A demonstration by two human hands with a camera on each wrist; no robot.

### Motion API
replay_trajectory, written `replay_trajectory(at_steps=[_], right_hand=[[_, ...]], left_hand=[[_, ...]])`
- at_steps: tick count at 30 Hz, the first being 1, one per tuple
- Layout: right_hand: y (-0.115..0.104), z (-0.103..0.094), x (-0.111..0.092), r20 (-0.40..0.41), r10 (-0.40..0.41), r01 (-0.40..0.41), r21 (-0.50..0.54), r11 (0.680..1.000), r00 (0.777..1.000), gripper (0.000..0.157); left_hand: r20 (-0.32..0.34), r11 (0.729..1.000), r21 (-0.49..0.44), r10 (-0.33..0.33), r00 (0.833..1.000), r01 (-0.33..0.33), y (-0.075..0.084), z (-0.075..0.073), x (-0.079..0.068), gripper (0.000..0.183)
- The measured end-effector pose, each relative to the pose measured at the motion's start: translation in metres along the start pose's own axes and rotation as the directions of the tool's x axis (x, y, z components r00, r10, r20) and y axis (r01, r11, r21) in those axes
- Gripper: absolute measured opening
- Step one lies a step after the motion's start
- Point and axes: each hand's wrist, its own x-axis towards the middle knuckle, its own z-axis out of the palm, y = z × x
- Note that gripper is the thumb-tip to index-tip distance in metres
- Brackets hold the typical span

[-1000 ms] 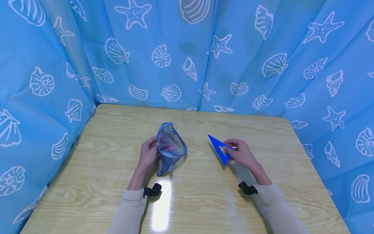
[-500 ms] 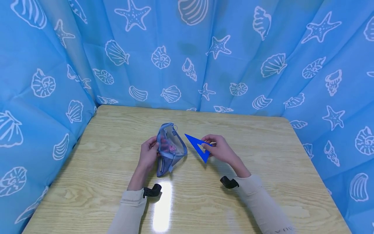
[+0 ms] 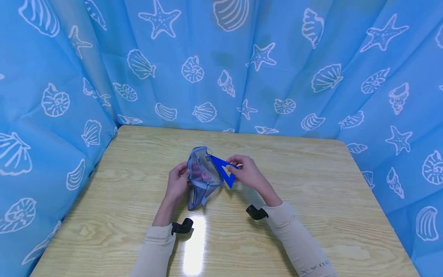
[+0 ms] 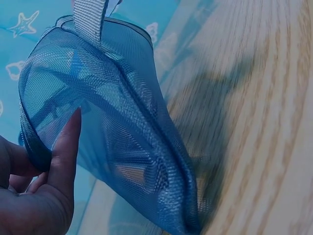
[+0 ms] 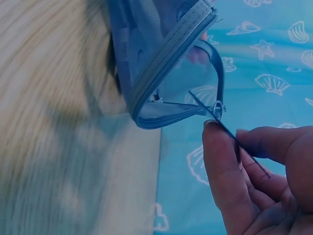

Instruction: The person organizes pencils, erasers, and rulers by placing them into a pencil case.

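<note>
My left hand (image 3: 177, 181) pinches the rim of a blue-grey mesh zipper pouch (image 3: 212, 181) and holds it tilted, its mouth spread wide. Through the mesh in the left wrist view the pouch (image 4: 127, 117) shows dim contents; something pink shows inside it in the head view. My right hand (image 3: 245, 171) pinches a blue set square (image 3: 218, 163) between thumb and fingers. In the right wrist view the set square (image 5: 230, 134) appears edge-on, its tip at the pouch's open zipper mouth (image 5: 168, 63), near the zipper ring. I cannot tell whether the tip touches the pouch.
Both hands work above a light wood-grain table (image 3: 138, 154). A blue curtain (image 3: 294, 57) with white shells and starfish hangs behind and at both sides. Glare (image 3: 194, 246) lies on the table near the left wrist.
My right hand has carried the set square leftward across the table to the pouch's mouth. The left hand and pouch have stayed almost in place.
</note>
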Motion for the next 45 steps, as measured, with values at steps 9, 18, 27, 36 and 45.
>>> replay_trajectory(at_steps=[9,18,27,36,45], right_hand=[[-0.005,-0.005,-0.010,-0.020,-0.014,0.014,-0.008,1.000,1.000,0.019],[-0.010,0.006,0.003,0.013,0.000,0.000,-0.016,1.000,1.000,0.020],[-0.012,0.030,0.017,-0.015,0.032,-0.032,-0.039,0.999,0.999,0.017],[-0.019,0.044,0.022,-0.109,0.001,-0.014,-0.114,0.993,0.994,0.017],[-0.017,0.052,0.028,-0.145,-0.033,0.017,-0.111,0.994,0.989,0.016]], left_hand=[[0.007,1.000,0.012,0.006,1.000,-0.006,0.001,0.001,-0.001,0.032],[0.018,0.999,0.028,0.028,0.999,-0.028,0.002,0.002,-0.001,0.032],[0.014,0.999,0.023,0.037,0.999,-0.037,0.002,0.003,-0.002,0.033],[0.048,0.999,0.014,0.037,0.998,-0.037,0.004,0.003,-0.002,0.031],[0.037,0.999,0.005,0.032,0.999,-0.032,0.004,0.005,-0.002,0.031]])
